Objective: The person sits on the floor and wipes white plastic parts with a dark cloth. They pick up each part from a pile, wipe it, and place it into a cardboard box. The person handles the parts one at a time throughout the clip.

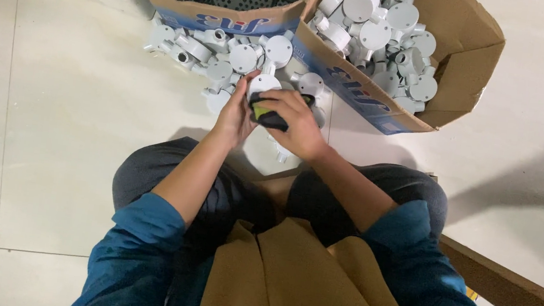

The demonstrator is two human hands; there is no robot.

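White plastic junction boxes [228,58] lie heaped on the floor [61,120] before the seated person, with more in the cardboard box [467,52] at far right. The step in hand looks like fastening 1 box with a black-and-yellow screwdriver [268,116]. The right hand [296,125] arches over the tool, fingers clamped on its handle; the left hand [235,115] cups a white box [263,84], fingers curled on it. Next likely calls for steady downward pressure.

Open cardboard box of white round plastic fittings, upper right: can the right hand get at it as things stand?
Probably yes: the open cardboard box lies just beyond the right hand, top uncovered. But that hand grips a black-and-yellow tool.
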